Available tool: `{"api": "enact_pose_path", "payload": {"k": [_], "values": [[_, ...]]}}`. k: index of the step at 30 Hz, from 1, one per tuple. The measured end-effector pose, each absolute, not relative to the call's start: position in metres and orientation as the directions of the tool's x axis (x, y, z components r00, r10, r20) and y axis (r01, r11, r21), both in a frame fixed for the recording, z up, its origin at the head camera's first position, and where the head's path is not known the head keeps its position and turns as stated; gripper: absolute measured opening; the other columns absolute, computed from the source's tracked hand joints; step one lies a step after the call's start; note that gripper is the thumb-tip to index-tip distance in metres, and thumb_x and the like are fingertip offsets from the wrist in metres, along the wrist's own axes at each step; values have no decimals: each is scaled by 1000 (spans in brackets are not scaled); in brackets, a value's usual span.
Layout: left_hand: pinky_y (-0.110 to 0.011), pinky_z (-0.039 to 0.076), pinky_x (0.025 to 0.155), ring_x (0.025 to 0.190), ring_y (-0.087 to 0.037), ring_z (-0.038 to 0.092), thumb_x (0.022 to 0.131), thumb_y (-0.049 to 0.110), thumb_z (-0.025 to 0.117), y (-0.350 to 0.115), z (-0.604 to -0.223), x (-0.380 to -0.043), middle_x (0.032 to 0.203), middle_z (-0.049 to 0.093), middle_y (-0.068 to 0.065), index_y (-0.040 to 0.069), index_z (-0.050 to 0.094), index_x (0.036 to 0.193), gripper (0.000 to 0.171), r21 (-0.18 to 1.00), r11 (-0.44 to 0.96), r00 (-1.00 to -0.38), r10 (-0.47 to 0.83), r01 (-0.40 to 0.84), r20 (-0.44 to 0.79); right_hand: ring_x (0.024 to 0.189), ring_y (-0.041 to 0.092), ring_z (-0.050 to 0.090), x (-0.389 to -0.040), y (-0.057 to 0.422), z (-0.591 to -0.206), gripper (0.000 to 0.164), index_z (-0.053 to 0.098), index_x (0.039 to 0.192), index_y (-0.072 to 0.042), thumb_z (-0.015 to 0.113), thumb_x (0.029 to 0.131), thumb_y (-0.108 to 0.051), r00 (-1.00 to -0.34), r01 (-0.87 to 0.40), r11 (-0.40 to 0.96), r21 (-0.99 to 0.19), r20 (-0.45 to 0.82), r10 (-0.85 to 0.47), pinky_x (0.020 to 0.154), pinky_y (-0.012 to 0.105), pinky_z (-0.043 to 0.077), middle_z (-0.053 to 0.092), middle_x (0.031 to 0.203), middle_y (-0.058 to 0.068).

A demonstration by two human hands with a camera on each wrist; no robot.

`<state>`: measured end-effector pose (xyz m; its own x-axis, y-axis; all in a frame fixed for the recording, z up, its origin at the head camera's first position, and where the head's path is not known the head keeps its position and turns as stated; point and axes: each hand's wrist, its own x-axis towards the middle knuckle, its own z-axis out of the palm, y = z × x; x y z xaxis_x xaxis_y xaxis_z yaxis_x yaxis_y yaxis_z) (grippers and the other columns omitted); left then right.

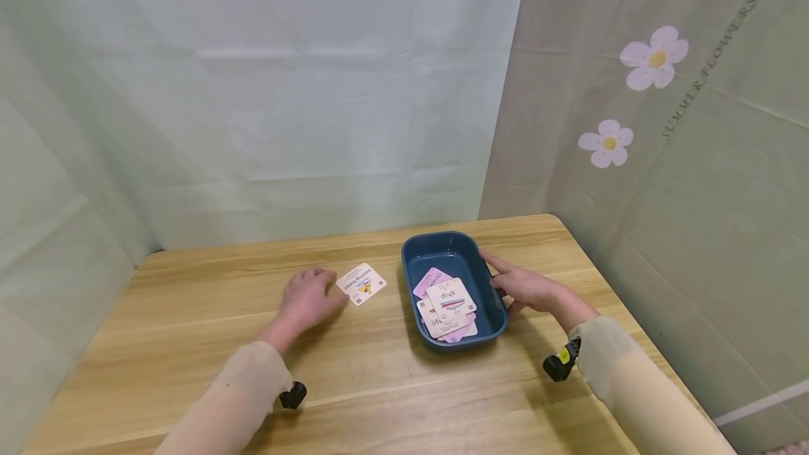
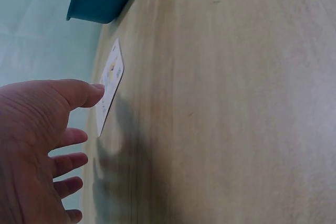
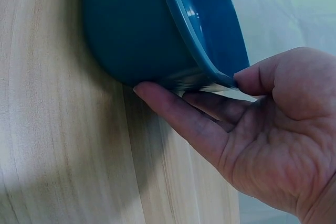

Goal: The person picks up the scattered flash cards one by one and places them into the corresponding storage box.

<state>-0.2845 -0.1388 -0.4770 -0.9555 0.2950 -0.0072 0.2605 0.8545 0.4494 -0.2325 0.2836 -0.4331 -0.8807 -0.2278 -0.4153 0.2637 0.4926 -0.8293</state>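
A square "sailing boat" card (image 1: 362, 284) lies flat on the wooden table. Just left of it hovers my left hand (image 1: 311, 298), holding nothing. In the left wrist view its thumb (image 2: 84, 94) is close to the card (image 2: 111, 80), with the other fingers apart and slightly bent; whether the thumb touches the card I cannot tell. A dark blue plastic bin (image 1: 442, 241) stands right of the card. Several overlapping cards lie in its near half, a "ship" card (image 1: 451, 299) on top. My right hand (image 1: 529, 288) holds the bin's right side, thumb at the rim and fingers against the outer wall.
The wooden table (image 1: 189, 314) has rounded far corners. A pale curtain (image 1: 284, 90) hangs behind it, and a flower-printed curtain (image 1: 714, 230) stands along the right side. Each wrist carries a small black camera.
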Motion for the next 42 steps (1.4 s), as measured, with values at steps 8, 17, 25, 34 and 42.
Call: {"api": "enact_pose_path", "payload": {"k": [8,17,25,34,42], "values": [[-69,19,114,139,-54,32,92,46,71,-132,-480,-283,149,44,-29,-2,53,145,74,416,873,-959,283,257,-1,123,37,53,-232,283,-433,74,6,166,-27,41,104,-7,-880,267,486,-832,-416,-229,76,49,61,14,165,28],[-68,19,114,138,-53,33,90,52,72,-129,-485,-286,149,44,-29,-1,53,145,79,403,881,-962,272,249,2,127,39,51,-232,284,-432,74,6,166,-27,41,104,-8,-880,260,489,-833,-412,-234,79,50,60,13,166,26],[-67,20,113,137,-53,34,88,54,73,-126,-487,-288,148,44,-30,-2,53,144,82,392,889,-965,261,236,-11,134,44,42,-234,283,-432,73,6,166,-28,41,104,-10,-881,248,500,-830,-408,-241,79,52,60,2,170,19],[-67,20,113,136,-53,34,87,55,74,-124,-486,-284,149,43,-31,-2,53,144,83,393,892,-969,246,222,-9,136,45,37,-233,281,-432,74,7,166,-28,42,103,-8,-883,257,495,-830,-410,-227,77,51,60,0,170,19],[-68,23,111,136,-53,35,87,55,74,-123,-487,-282,149,44,-29,0,55,143,81,388,895,-972,234,219,9,136,45,37,-231,283,-431,75,7,166,-27,42,103,-7,-882,258,481,-838,-408,-237,77,51,60,0,170,19]]}}
